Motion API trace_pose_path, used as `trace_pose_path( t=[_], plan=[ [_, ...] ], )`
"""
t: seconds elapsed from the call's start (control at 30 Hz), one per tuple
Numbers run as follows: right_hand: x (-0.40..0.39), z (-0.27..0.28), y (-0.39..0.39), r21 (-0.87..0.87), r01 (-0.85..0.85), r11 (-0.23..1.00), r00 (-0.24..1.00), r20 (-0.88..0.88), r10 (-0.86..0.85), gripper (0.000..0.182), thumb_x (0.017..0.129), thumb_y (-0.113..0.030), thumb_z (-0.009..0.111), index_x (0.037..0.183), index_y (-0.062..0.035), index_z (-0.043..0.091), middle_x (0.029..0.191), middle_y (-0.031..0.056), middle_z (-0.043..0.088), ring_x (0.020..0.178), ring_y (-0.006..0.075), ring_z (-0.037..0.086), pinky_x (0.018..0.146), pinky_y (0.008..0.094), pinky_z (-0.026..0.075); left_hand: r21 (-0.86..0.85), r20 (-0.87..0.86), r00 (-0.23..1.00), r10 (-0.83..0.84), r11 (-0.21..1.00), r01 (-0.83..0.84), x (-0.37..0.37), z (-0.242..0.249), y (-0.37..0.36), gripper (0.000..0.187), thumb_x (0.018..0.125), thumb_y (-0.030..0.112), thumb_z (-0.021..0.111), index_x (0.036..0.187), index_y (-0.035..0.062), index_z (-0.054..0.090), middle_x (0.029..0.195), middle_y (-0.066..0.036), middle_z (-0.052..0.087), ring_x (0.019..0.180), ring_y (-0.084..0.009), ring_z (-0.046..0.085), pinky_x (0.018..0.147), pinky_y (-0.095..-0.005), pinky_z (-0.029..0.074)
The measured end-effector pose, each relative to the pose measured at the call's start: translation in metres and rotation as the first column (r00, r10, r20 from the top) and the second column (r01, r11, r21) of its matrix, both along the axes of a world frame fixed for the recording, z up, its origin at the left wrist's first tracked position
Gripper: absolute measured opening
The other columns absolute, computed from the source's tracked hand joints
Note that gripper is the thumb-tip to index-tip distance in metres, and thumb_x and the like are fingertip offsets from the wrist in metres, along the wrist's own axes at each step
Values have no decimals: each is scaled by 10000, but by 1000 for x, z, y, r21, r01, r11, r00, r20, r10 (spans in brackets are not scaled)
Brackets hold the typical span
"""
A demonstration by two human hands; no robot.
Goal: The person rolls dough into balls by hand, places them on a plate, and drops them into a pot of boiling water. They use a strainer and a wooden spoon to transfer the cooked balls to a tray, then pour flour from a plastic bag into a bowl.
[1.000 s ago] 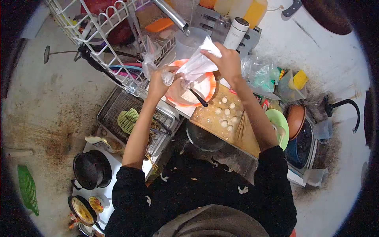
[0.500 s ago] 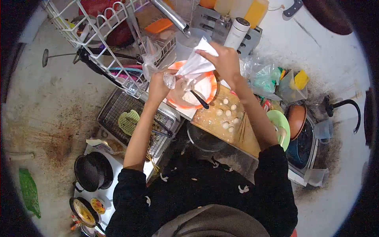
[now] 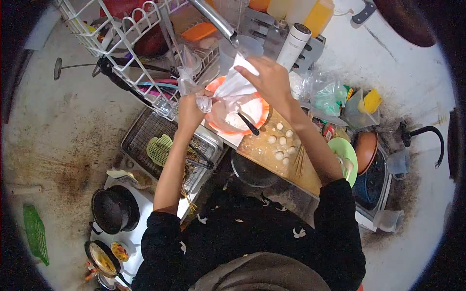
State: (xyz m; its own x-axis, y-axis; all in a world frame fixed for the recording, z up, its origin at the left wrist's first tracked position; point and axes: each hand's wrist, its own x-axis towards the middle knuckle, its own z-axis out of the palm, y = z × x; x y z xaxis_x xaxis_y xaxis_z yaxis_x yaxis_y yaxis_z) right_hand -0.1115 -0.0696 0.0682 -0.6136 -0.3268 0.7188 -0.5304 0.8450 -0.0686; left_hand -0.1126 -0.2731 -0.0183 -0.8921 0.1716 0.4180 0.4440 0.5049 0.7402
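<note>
Both my hands grip a white plastic bag [image 3: 237, 82] above an orange-rimmed bowl [image 3: 266, 110]. My left hand [image 3: 191, 110] is closed on its lower left part, where crumpled clear plastic sticks out of the fist. My right hand [image 3: 270, 80] pinches the upper right end of the bag. White flour [image 3: 250, 107] lies in the bowl, and a spoon with a black handle [image 3: 248, 124] leans over its rim. On the wooden board [image 3: 262, 148] beside the bowl sit several small dough balls [image 3: 279, 155] and thin wooden skewers [image 3: 300, 162].
A white wire rack [image 3: 138, 53] rises at the upper left. Behind the bowl stand a translucent tub [image 3: 250, 45] and a white bottle [image 3: 293, 46]. A green plate [image 3: 345, 150] is at the right by the sink [image 3: 376, 189]; a black wok [image 3: 114, 208] stands lower left.
My right hand has moved slightly left and down with its end of the bag. The left hand is a little lower, and the whole view has shifted slightly.
</note>
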Motion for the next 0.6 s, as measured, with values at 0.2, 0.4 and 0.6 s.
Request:
trace_pose_path(
  t=[0.2,0.4,0.6],
  plan=[
    [-17,4,2,-170,-69,983,983,154,95,291,852,-290,440,901,-31,565,824,133,554,783,314,539,649,393,437,-71,-18,998,67,995,-68,3,-3,2,251,675,195,702,825,6,630,713,-126,630,637,-187,617,585,-295,459],
    [-28,2,4,-200,-167,965,969,147,198,248,861,-209,421,878,10,536,788,144,502,768,323,503,672,378,410,-64,-83,996,41,997,-47,8,-3,3,253,680,215,696,814,10,635,706,-128,628,617,-208,619,566,-297,465],
    [-35,6,7,-246,-227,942,941,194,278,188,845,-139,457,876,33,529,788,153,501,751,319,503,673,340,395,-258,0,994,-109,960,105,19,-2,-15,472,656,225,692,1078,77,543,1084,-142,539,1057,-239,475,919,-403,273]
  ],
)
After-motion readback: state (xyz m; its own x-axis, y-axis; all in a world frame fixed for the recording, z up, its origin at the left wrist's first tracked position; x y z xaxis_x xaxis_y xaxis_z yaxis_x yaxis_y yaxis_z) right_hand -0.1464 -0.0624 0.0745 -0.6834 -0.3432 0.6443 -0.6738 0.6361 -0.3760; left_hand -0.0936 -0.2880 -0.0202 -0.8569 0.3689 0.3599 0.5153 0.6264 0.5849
